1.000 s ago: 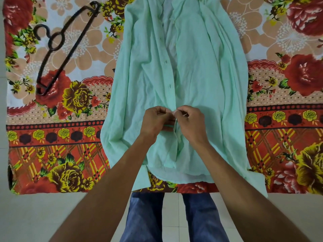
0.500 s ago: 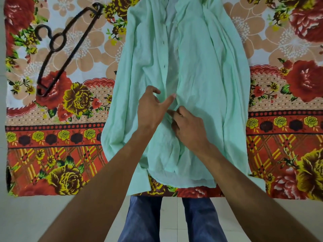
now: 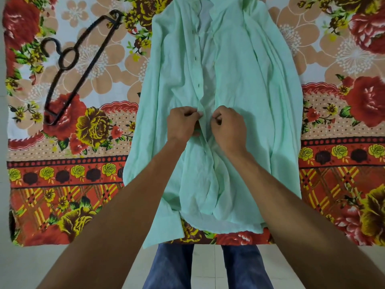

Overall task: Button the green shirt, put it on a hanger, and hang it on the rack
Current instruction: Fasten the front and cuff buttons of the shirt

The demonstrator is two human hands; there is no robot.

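Flat on the floral bedsheet (image 3: 343, 174) lies the green shirt (image 3: 239, 80), its front open above the hands, where the left hand (image 3: 182, 124) pinches the button placket and the right hand (image 3: 228, 127) pinches the facing edge, while the dark hanger (image 3: 81, 65) rests well to the left.

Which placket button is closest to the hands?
The lowest of the visible open buttons on the green shirt, just above the left hand and right hand; the others sit farther toward the collar.
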